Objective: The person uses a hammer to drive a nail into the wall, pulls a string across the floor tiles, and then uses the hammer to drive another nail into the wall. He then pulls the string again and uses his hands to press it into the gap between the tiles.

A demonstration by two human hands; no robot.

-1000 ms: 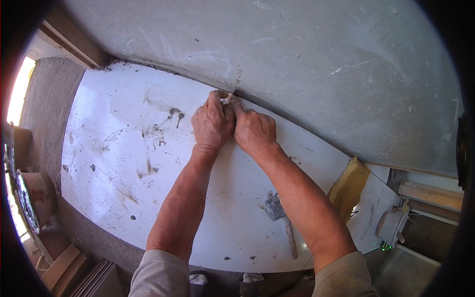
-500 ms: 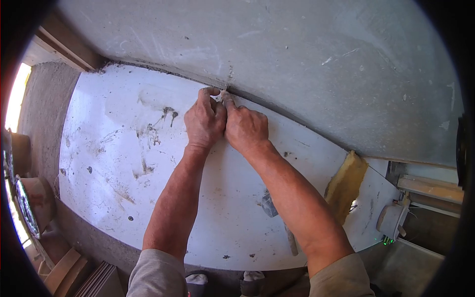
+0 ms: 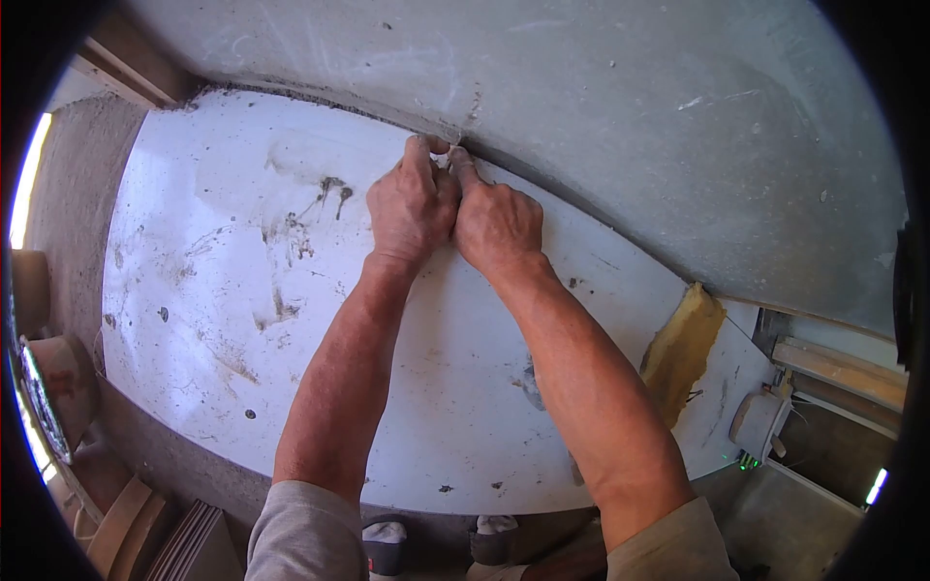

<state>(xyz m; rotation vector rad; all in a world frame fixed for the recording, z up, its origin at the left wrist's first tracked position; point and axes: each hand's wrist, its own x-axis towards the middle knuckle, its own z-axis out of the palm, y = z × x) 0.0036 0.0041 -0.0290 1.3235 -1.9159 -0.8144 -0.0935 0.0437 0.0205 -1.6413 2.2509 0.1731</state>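
Side by side, my left hand [image 3: 412, 208] and my right hand [image 3: 496, 218] meet at the far edge of a white, dirt-smeared board [image 3: 455, 387], where it borders the grey wall [image 3: 620, 116]. The left thumb and forefinger are bent toward each other around something tiny and pale that I cannot make out. My right forefinger points forward against the same spot, its other fingers curled. Whatever either hand holds is too small or hidden. A yellow-brown strip [image 3: 681, 353] lies on the board to the right.
Round containers [image 3: 60, 387] stand at the left edge. Stacked thin boards [image 3: 194, 542] lie at the lower left. Toward the right are a whitish tool-like object [image 3: 759, 421] with green lights and a wooden slat [image 3: 841, 373]. A dark lump [image 3: 533, 387] lies beside my right forearm.
The view has shifted slightly, so both hands appear higher and a little further right. They remain together at the board's edge, in nearly the same pose.
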